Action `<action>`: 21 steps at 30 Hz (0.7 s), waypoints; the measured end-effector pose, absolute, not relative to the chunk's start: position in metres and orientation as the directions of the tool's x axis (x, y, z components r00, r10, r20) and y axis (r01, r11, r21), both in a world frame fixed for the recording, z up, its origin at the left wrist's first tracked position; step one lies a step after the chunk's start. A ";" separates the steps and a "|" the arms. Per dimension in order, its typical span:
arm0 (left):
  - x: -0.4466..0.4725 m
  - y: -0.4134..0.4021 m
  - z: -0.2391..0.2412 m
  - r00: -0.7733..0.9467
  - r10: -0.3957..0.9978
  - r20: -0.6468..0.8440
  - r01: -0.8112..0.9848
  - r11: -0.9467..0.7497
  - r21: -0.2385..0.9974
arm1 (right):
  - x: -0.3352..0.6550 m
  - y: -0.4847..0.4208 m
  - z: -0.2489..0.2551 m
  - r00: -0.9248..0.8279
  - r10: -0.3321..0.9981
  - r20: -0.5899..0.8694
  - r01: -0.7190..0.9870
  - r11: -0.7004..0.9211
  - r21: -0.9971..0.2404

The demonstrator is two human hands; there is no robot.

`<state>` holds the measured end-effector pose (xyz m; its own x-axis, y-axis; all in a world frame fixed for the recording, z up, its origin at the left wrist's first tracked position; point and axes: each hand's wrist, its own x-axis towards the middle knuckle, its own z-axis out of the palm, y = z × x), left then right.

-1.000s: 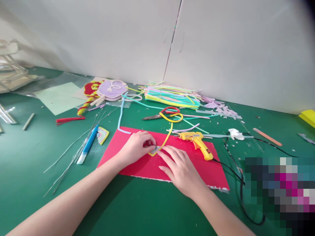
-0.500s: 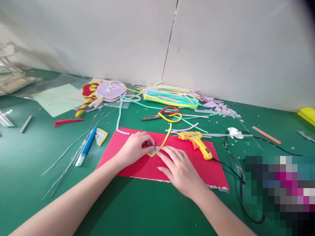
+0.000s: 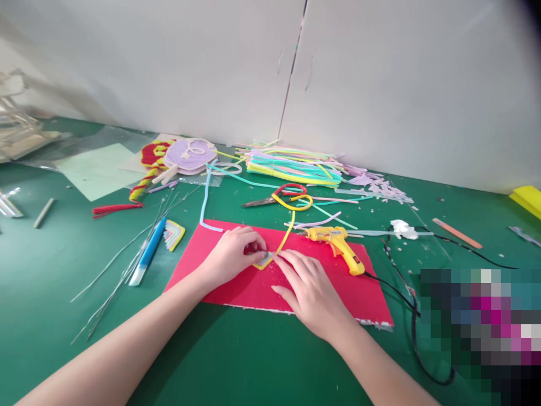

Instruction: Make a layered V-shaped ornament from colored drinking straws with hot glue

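Note:
Near the middle of the red board (image 3: 236,293), a small pastel-striped piece (image 3: 265,259) lies partly hidden under my fingers. A yellow fuzzy strip, like a pipe cleaner (image 3: 288,232), runs along its near edge, and the strip's free end sticks up and away. My left hand (image 3: 232,252) has thumb and fingers bent together on the piece's left side. With fingers stretched out and thumb apart, my right hand (image 3: 307,285) touches the strip at the piece's right corner with its fingertips. A similar striped wedge with a yellow edge (image 3: 173,234) lies left of the board.
A yellow glue gun (image 3: 338,245) rests on the board's right side, its black cord trailing right. Scissors (image 3: 291,196) lie behind the board, before a bundle of coloured strips (image 3: 291,166). At left are a blue pen-like tool (image 3: 149,251) and thin wires (image 3: 112,262).
My right fingertips have shifted very slightly right and up along the yellow strip. My left hand stays in place on the striped piece.

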<state>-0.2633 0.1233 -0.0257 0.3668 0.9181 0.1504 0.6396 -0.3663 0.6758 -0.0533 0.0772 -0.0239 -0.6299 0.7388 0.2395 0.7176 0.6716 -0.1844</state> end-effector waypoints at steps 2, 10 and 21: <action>-0.264 0.123 -0.025 0.368 0.918 0.148 0.638 -0.365 0.678 | -0.053 0.077 -0.024 -0.633 0.733 0.249 0.713 0.678 -0.181; -0.263 0.124 -0.025 0.375 0.915 0.149 0.636 -0.371 0.677 | -0.053 0.077 -0.025 -0.639 0.729 0.245 0.711 0.682 -0.172; -0.264 0.124 -0.024 0.369 0.919 0.137 0.634 -0.357 0.686 | -0.048 0.079 -0.028 -0.453 0.778 0.435 0.686 0.616 -0.388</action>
